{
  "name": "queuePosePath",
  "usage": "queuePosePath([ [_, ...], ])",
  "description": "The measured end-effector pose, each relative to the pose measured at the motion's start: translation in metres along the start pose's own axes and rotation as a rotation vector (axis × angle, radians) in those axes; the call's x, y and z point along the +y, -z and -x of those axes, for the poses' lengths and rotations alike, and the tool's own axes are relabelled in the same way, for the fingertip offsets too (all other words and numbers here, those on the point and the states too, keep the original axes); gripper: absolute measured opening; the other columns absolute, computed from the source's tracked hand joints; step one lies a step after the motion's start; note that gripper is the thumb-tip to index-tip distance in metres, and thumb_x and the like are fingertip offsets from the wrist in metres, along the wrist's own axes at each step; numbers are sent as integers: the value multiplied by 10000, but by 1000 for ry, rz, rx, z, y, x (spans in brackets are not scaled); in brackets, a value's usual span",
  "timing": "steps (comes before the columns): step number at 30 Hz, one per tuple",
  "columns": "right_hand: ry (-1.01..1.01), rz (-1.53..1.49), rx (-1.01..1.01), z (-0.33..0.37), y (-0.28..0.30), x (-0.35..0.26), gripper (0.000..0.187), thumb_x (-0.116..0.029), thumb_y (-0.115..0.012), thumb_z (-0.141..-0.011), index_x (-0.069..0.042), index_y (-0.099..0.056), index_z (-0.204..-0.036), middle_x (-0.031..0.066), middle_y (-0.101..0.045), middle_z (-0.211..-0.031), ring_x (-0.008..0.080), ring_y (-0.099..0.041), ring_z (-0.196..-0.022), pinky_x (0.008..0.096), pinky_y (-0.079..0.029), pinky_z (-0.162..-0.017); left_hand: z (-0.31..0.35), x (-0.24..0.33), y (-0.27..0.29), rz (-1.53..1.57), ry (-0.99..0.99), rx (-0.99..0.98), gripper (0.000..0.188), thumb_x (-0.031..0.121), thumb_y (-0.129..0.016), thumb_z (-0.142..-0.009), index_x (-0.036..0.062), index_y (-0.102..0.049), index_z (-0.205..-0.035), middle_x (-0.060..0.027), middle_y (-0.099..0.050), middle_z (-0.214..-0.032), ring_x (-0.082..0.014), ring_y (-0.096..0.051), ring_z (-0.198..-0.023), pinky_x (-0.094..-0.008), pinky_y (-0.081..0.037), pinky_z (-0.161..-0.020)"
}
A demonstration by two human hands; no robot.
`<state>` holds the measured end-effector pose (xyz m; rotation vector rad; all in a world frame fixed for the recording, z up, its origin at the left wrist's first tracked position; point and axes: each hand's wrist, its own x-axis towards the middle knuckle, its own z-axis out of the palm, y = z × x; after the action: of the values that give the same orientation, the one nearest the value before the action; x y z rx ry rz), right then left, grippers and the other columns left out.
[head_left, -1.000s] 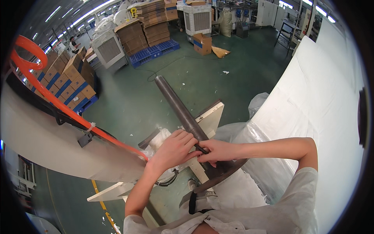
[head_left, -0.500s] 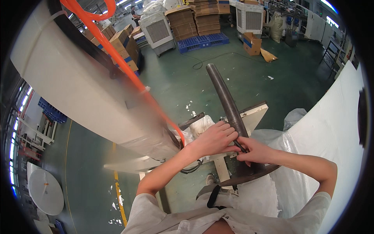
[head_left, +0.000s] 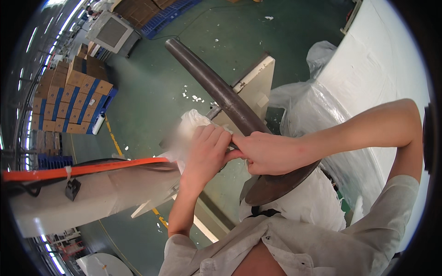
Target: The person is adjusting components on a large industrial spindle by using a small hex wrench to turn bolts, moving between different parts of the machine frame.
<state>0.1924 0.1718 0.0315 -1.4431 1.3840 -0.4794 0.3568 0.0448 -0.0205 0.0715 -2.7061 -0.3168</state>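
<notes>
My left hand [head_left: 209,149] is closed, its fingers curled around one end of a small dark rod [head_left: 233,146]. The right hand [head_left: 269,152] pinches it from the other side, and the two hands touch. Most of the rod is hidden by my fingers, so its exact kind does not show. Just beyond my hands a long dark metal shaft [head_left: 216,83] slants up and to the left. At its near end, under my right forearm, sits a dark round metal flange [head_left: 281,188]. Crumpled white plastic [head_left: 191,123] lies beside my left hand.
A white machine column [head_left: 92,198] with an orange hose [head_left: 115,163] stands at the left. A huge white roll [head_left: 382,69] rises at the right, with clear film [head_left: 317,110] beside it. Stacked cartons [head_left: 69,99] and an air cooler [head_left: 110,30] stand farther off.
The view has swung, so the shaft and column lie at new angles. Both hands stay together on the small dark rod, now left of the shaft rather than over it.
</notes>
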Motion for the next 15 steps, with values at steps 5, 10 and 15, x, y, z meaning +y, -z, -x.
queuePosePath([
  [5,26,-10,-52,-4,-4,12,251,88,-546,-809,149,-480,-1044,278,-672,-968,422,-686,-839,475,-541,-679,5,4,-1,21,112,-77,488,514,-668,-819,45,-535,-834,-85,-451,-776,-298,-470,-760,-418,-362,-717],
  [10,-22,65,-110,-6,-1,8,264,107,-525,-815,142,-467,-1070,217,-703,-1024,400,-687,-851,476,-546,-671,8,7,-5,-5,116,-25,284,273,-725,-809,37,-570,-842,-89,-441,-763,-294,-461,-744,-407,-363,-720],
  [15,-45,136,-205,-10,7,4,265,88,-543,-848,131,-483,-1103,199,-696,-966,383,-703,-909,472,-557,-721,6,6,-7,-8,109,5,216,200,-713,-801,39,-574,-838,-90,-447,-763,-294,-465,-738,-400,-370,-729],
])
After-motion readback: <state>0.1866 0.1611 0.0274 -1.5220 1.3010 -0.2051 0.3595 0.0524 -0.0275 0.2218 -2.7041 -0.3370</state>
